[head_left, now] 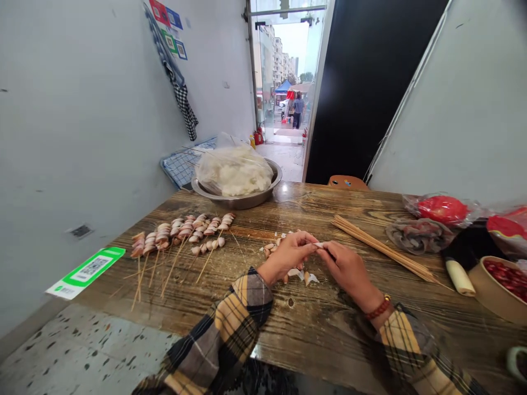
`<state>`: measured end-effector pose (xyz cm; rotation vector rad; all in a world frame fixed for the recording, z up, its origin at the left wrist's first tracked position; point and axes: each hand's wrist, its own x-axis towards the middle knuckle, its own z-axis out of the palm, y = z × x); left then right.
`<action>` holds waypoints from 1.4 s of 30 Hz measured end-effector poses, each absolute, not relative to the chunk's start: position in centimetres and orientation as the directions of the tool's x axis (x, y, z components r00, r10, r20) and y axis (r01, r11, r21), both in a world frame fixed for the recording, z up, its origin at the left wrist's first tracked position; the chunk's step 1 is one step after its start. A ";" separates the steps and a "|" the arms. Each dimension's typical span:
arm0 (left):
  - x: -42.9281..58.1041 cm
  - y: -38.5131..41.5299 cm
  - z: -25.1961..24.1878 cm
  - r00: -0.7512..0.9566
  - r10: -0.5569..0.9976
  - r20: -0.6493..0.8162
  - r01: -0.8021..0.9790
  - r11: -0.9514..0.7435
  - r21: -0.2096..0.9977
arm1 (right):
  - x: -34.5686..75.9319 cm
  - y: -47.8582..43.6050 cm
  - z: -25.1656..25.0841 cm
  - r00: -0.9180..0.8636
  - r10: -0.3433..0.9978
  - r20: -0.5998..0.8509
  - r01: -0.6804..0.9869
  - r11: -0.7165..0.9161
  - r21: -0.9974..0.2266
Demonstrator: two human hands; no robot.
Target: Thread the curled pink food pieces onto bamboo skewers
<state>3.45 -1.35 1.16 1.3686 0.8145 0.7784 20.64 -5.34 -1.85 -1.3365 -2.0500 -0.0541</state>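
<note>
My left hand (288,255) and my right hand (348,266) meet above the wooden table (313,323), fingers pinched together on a small pale piece of food (319,244) held between them. Whether a skewer runs through it I cannot tell. Under and behind my hands lie several loose pale food pieces (302,276). To the left, several filled skewers (181,233) lie side by side on the table. A bundle of bare bamboo skewers (382,249) lies to the right of my hands.
A metal basin (242,198) with a plastic bag of white food stands at the back. Bagged red items (442,209), a tan bowl of red food (500,288) and a pale handle (459,277) crowd the right edge. A green sticker (88,270) is on the left wall.
</note>
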 end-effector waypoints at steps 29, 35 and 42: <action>3.3 -0.7 1.1 0.623 0.778 -0.082 -0.072 0.162 0.984 | 19.9 -6.0 0.9 -0.223 0.771 0.596 0.802 0.493 -0.337; 3.2 -0.4 1.1 0.600 0.793 -0.105 -0.068 0.182 0.981 | 20.0 -6.1 1.0 -0.240 0.785 0.572 0.822 0.477 -0.310; 3.3 -0.4 1.5 0.556 0.823 -0.117 -0.116 0.217 0.969 | 19.9 -6.1 1.2 -0.168 0.843 0.510 0.876 0.365 -0.315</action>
